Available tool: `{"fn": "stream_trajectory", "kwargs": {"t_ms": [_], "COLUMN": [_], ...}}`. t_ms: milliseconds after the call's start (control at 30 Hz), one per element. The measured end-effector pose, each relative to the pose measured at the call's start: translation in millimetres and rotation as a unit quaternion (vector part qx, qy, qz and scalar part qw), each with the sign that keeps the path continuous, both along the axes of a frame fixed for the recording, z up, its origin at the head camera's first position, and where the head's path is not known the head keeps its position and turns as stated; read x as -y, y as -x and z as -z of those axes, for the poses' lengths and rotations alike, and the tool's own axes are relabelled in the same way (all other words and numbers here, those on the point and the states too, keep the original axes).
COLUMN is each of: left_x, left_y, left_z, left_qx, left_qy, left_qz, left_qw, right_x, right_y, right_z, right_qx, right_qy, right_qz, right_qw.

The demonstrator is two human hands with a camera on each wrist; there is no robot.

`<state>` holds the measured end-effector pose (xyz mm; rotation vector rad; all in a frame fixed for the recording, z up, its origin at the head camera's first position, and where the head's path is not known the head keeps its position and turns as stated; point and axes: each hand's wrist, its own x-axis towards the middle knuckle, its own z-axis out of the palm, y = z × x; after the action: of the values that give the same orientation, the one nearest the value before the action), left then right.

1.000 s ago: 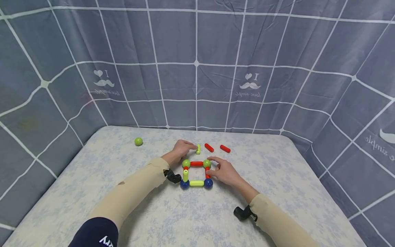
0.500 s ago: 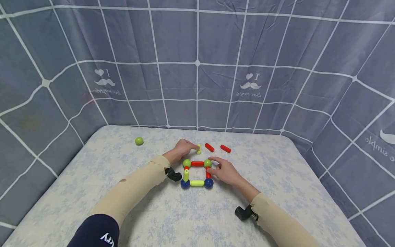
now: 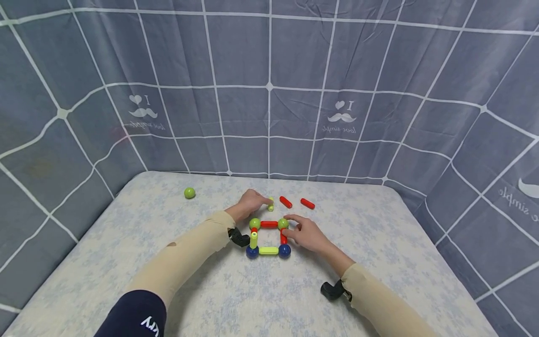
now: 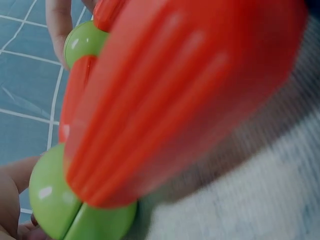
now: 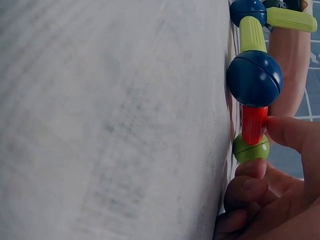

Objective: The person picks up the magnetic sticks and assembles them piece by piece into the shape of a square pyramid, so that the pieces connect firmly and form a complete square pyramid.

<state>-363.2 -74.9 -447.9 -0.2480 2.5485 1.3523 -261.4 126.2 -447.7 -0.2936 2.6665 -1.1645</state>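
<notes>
Two hands work at frame centre: our left hand (image 3: 249,202) pinches a yellow-green plastic rod (image 3: 271,204), right hand (image 3: 306,234) pinches the square rod-and-ball frame (image 3: 268,237), which a sideways nudge could pull apart.

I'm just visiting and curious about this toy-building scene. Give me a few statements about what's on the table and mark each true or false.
1. The square frame has two blue balls at its near corners. True.
2. The left hand holds a red stick. False: its fingers are at a small yellow-green stick.
3. Two loose red sticks lie beyond the frame. True.
4. The lone green ball sits inside the frame. False: it lies apart, far to the left.
5. The right hand touches the frame's right side by a green ball. True.
</notes>
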Motion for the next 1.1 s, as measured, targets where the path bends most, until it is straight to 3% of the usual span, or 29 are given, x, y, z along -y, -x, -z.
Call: {"fn": "stream_trajectory", "kwargs": {"t_ms": [267,433,933,1100], "left_x": [-6,-7,-2,0], "left_y": [-2.1,-1.8,-6.7,-8.7], "left_z": [-2.4,-3.3,-11.2,-12.7], "left_qx": [-0.004,-0.010,-0.063,-0.077], "left_qy": [0.068,0.077,0.173,0.178], "left_qz": [-0.013,-0.009,0.059,0.068], "left_qw": [0.9976,0.9970,0.9812,0.9787], "right_x": [1,1,3,4], "right_y": [-0.2,1.2,0.1,0.2], "right_z": [0.4,1.2,0.8,0.7], "right_qx": [0.004,-0.001,-0.003,0.001], "right_qy": [-0.005,-0.009,-0.013,-0.015], "right_qz": [0.005,0.005,0.010,0.014], "right_qw": [1.000,1.000,1.000,1.000]}}
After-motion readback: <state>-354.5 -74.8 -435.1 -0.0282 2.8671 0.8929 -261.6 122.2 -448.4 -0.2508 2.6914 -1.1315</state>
